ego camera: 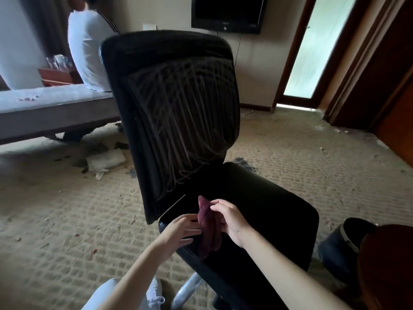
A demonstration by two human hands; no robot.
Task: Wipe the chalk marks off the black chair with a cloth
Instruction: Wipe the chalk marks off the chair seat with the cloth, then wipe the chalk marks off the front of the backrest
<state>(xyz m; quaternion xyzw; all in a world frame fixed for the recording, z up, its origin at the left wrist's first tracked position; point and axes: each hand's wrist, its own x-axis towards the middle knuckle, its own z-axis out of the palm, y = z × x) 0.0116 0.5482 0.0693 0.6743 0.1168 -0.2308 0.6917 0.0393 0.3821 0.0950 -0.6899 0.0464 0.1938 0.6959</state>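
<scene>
A black office chair [257, 198] stands in front of me, its backrest covered with pale chalk marks [178, 108] in long scribbled lines. A dark purple cloth [209, 229] hangs bunched over the seat's near left corner. My right hand [230, 220] grips the cloth from the right, fingers curled round its top. My left hand [181, 231] reaches in from the left with straight fingers touching the cloth's side. The seat itself looks plain black.
A person in a white top [89, 48] sits on a grey bench [51, 108] at the back left. Crumpled paper [105, 162] and debris lie on the beige carpet [312, 153]. A dark bucket [342, 249] stands at the right. A wall TV [228, 14] and a doorway [312, 50] are behind.
</scene>
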